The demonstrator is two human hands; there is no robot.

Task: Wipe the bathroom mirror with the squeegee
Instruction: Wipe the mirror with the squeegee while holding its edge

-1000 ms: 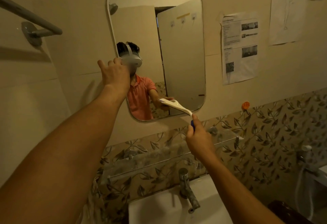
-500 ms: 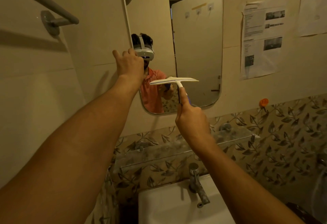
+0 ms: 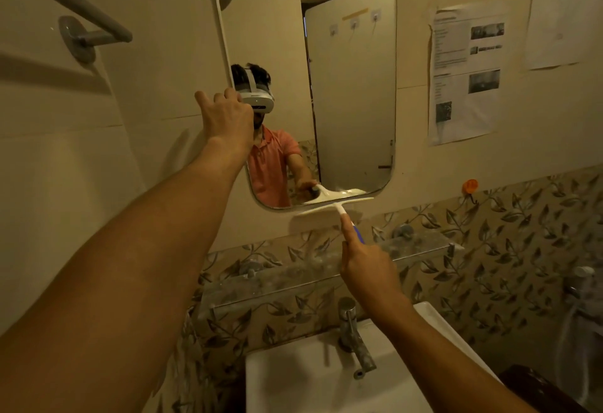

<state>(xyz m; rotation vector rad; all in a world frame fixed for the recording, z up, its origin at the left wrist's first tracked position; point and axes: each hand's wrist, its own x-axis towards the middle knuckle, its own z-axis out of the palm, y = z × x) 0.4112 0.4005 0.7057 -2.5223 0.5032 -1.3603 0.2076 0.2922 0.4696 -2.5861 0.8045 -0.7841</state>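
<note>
The squeegee (image 3: pixel 336 206) is held with its white blade nearly level along the bottom rim of the mirror (image 3: pixel 354 92), at about 5 o'clock on the glass. Its blue-and-white handle is pointed down toward 5 o'clock and is gripped by the right hand (image 3: pixel 368 270), with the index finger laid straight along it. The mirror's left rim, at 9 o'clock, is clasped by the left hand (image 3: pixel 228 115), the thumb set on the wall side and the fingers curled at the glass side. A glass shelf (image 3: pixel 421 249) is fixed below the mirror at 6 o'clock, and a tap (image 3: pixel 354 344) and white basin (image 3: pixel 293 376) are seen under it. Printed sheets (image 3: pixel 463 79) are stuck to the wall at 3 o'clock of the mirror, an orange hook (image 3: pixel 470 185) is placed at 4 o'clock, and a towel rail (image 3: pixel 81 4) is mounted at 10 o'clock.
</note>
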